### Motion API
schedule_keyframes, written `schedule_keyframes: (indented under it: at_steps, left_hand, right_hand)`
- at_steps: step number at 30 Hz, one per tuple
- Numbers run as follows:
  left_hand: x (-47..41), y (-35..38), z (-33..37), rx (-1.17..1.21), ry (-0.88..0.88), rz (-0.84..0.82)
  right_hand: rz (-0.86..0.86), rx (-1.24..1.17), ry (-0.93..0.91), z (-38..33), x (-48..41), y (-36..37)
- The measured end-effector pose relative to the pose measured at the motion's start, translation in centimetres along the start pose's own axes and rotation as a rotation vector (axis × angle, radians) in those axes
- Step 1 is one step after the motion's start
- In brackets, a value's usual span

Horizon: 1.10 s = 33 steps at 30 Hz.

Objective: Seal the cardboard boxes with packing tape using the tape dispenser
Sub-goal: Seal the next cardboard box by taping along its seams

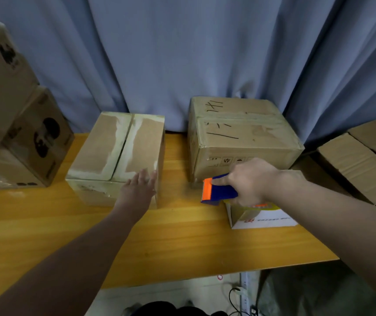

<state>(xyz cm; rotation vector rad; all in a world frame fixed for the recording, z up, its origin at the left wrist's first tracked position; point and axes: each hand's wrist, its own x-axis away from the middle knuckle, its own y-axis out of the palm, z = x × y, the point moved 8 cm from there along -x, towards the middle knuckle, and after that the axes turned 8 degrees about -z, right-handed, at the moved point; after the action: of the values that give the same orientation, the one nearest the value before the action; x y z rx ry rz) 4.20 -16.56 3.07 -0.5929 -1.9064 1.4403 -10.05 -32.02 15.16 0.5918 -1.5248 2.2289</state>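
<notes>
I am laying my left hand (139, 189), fingers spread flat, against the near right corner of the unsealed cardboard box (116, 156) on the table (171, 242). My right hand (249, 182) is gripping the blue-and-orange tape dispenser (219, 189) beside the taped box (241, 135).

This looks like a makeshift packing or storage room rather than a home or a shop floor. A plain wooden desk (182, 242) fills the lower half of the frame, pushed against a blue-grey curtain (182, 53) that covers the whole upper part in place of a wall. Worn, reused cardboard boxes crowd every side: a stack of printed cartons (18, 133) at the left edge, a torn-surfaced box (114, 151) and a hand-marked box (241, 137) on the desk in the middle, and flattened cardboard (360, 163) piled at the right edge. Below the desk's front edge, a cable (233, 299) trails over a bare floor.
</notes>
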Motion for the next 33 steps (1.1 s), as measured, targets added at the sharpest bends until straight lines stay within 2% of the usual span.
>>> schedule_keyframes:
  at_steps: [7, 11, 14, 18, 20, 24, 27, 29, 33]
  left_hand:
    - [0.3, -0.3, -0.4, 0.080, 0.009, 0.085]
    - [0.2, 0.1, -0.6, 0.075, 0.004, 0.019]
    - [0.2, 0.2, -0.6, 0.082, -0.006, 0.032]
    - [0.1, 0.5, -0.7, 0.103, -0.012, 0.023]
    - [-0.1, 0.7, -0.7, 0.099, -0.009, 0.026]
    - [0.3, 0.6, -0.6, 0.103, 0.000, 0.027]
    - [0.4, 0.0, -0.6, 0.060, 0.032, 0.045]
    - [0.4, 0.0, -0.7, 0.041, 0.071, 0.078]
    - [0.4, 0.0, -0.9, 0.078, 0.165, 0.224]
  right_hand:
    - [-0.264, -0.298, 0.068, -2.2, -5.4, 2.8]
    - [-0.361, -0.412, 0.070, -4.6, -8.5, 5.7]
    - [-0.415, -0.547, 0.082, -6.2, -10.5, 6.6]
    - [-0.532, -0.456, 0.078, -7.4, -11.4, 8.3]
    - [-0.472, -0.577, 0.128, -6.3, -10.6, 9.4]
    - [-0.176, -1.304, 0.248, -3.8, -8.4, 11.0]
    - [-0.077, -1.774, 0.287, -4.6, -8.9, 13.9]
    - [-0.029, -1.947, 0.309, -5.4, -10.3, 16.1]
    - [0.033, -2.075, 0.247, -6.0, -13.5, 18.3]
